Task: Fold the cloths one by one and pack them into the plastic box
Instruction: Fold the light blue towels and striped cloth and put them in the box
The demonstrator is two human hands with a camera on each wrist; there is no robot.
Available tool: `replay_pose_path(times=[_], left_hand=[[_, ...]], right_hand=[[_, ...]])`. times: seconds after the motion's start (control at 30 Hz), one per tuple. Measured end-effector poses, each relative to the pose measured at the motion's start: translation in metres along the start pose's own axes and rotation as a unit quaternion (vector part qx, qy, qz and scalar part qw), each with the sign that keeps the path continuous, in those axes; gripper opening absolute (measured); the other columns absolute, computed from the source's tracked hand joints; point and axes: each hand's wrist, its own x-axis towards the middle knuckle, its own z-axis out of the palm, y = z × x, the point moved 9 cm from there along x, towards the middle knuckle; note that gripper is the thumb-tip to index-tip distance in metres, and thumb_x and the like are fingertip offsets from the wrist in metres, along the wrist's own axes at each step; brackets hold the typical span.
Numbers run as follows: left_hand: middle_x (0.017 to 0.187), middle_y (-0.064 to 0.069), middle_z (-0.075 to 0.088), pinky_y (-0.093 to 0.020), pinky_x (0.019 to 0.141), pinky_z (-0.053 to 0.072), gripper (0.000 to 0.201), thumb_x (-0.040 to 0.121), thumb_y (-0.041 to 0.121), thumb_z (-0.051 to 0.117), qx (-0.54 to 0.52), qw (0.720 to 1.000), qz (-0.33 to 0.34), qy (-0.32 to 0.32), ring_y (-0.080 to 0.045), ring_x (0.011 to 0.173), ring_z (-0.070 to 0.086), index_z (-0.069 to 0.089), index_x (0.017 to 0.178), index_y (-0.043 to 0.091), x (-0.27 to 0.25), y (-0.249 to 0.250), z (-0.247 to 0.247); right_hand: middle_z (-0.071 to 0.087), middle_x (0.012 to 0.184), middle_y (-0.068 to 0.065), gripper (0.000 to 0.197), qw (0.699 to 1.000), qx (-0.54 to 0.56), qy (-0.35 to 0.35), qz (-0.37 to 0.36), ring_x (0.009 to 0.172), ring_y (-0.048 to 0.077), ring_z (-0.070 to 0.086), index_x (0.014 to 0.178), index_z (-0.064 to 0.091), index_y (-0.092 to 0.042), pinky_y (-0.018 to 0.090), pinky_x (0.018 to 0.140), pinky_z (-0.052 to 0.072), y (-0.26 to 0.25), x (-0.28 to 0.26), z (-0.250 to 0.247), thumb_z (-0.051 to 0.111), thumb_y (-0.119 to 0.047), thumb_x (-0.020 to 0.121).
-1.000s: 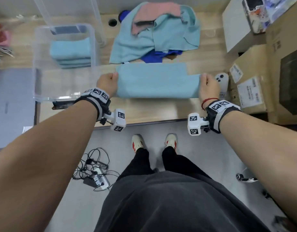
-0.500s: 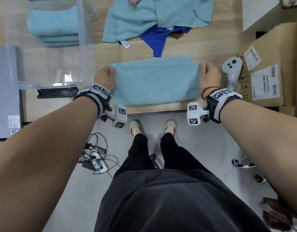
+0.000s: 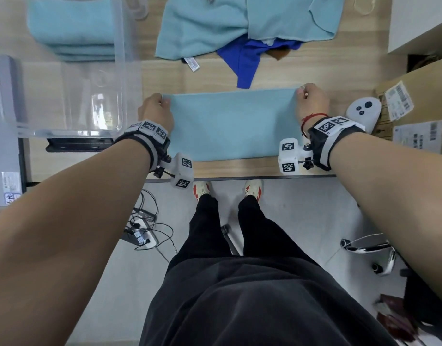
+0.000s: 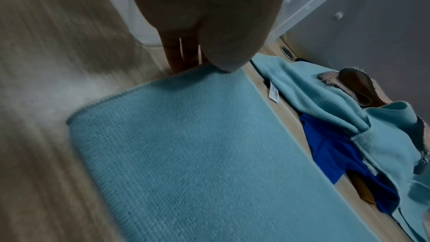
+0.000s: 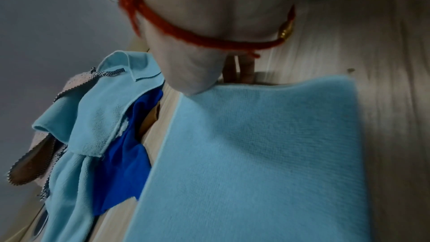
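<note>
Pale-blue terry cloth (image 3: pixel 233 124) lay flat as a wide rectangle on the wooden surface (image 3: pixel 314 166), directly right of the clear plastic box (image 3: pixel 120 58). Left hand (image 3: pixel 156 111) pinched the far corner nearest the box, thumb on top and fingers (image 4: pixel 173 58) tucked beneath the hem. Right hand (image 3: pixel 312 101) pinched the opposite far corner in the same way, thumb over the edge, fingers (image 5: pixel 248 70) under it. Both grips were closed on fabric, not released. Beyond the cloth from the box's right side sat a loose heap of unfolded cloths (image 3: pixel 239 23), pale blue over a dark blue one (image 3: pixel 242 58). Inside the box, a stack of folded cloths (image 3: pixel 72 28) rested against its far end, so packing appeared partly done.

Handling, as judged: the material looked soft, light and limp, with a grippy pile unlikely to slip; it would sag if lifted by one point. Corner pinches at matching ends seemed the sound hold, keeping the hem taut and the edges aligned for the next fold. Nothing suggested fragility. A white controller (image 3: pixel 363 113) lay just beyond the right hand, away from the box.
</note>
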Motion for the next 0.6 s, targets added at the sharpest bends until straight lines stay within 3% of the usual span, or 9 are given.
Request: replay_pose_path(times=[0.13, 0.27, 0.37, 0.47, 0.6], left_hand=[[0.098, -0.009, 0.056, -0.026, 0.07, 0.035, 0.02, 0.098, 0.029, 0.042, 0.017, 1.0, -0.017, 0.011, -0.027, 0.08, 0.047, 0.057, 0.092, 0.017, 0.005, -0.003, 0.001], [0.096, -0.002, 0.052, -0.028, 0.071, 0.041, 0.021, 0.097, 0.031, 0.047, -0.002, 0.999, -0.038, 0.018, -0.025, 0.079, 0.051, 0.061, 0.102, 0.017, 0.005, -0.003, 0.003], [0.097, 0.0, 0.047, -0.029, 0.075, 0.043, 0.022, 0.096, 0.032, 0.049, -0.018, 0.998, -0.044, 0.028, -0.025, 0.081, 0.051, 0.06, 0.107, 0.017, 0.003, -0.004, 0.003], [0.096, -0.001, 0.049, -0.031, 0.074, 0.044, 0.016, 0.095, 0.03, 0.051, -0.039, 0.998, -0.041, 0.038, -0.023, 0.079, 0.05, 0.057, 0.099, 0.016, 0.004, -0.006, 0.002], [0.095, 0.001, 0.051, -0.027, 0.068, 0.04, 0.013, 0.095, 0.032, 0.053, -0.046, 0.997, -0.045, 0.033, -0.021, 0.078, 0.051, 0.052, 0.092, 0.02, 0.005, -0.005, -0.001]], right_hand=[[0.065, 0.109, 0.017, 0.031, 0.999, -0.026, -0.016, 0.022, 0.1, 0.035, 0.058, 0.107, 0.06, -0.007, 0.031, 0.078, 0.041, 0.004, 0.008, 0.007, 0.038, -0.028, 0.098], [0.065, 0.11, 0.016, 0.028, 0.998, -0.037, -0.017, 0.045, 0.101, 0.033, 0.059, 0.102, 0.058, -0.01, 0.028, 0.076, 0.038, 0.008, 0.012, 0.008, 0.039, -0.031, 0.098], [0.064, 0.106, 0.014, 0.033, 0.997, -0.033, -0.01, 0.067, 0.096, 0.031, 0.06, 0.11, 0.057, -0.008, 0.029, 0.072, 0.039, 0.013, 0.011, 0.009, 0.041, -0.035, 0.098], [0.063, 0.102, 0.011, 0.036, 0.995, -0.035, -0.003, 0.091, 0.085, 0.03, 0.058, 0.111, 0.055, -0.009, 0.031, 0.069, 0.041, 0.019, 0.01, 0.008, 0.043, -0.04, 0.098], [0.064, 0.11, 0.013, 0.039, 0.994, -0.04, -0.003, 0.1, 0.096, 0.032, 0.061, 0.114, 0.056, -0.007, 0.03, 0.07, 0.04, 0.02, 0.011, 0.007, 0.044, -0.04, 0.098]])
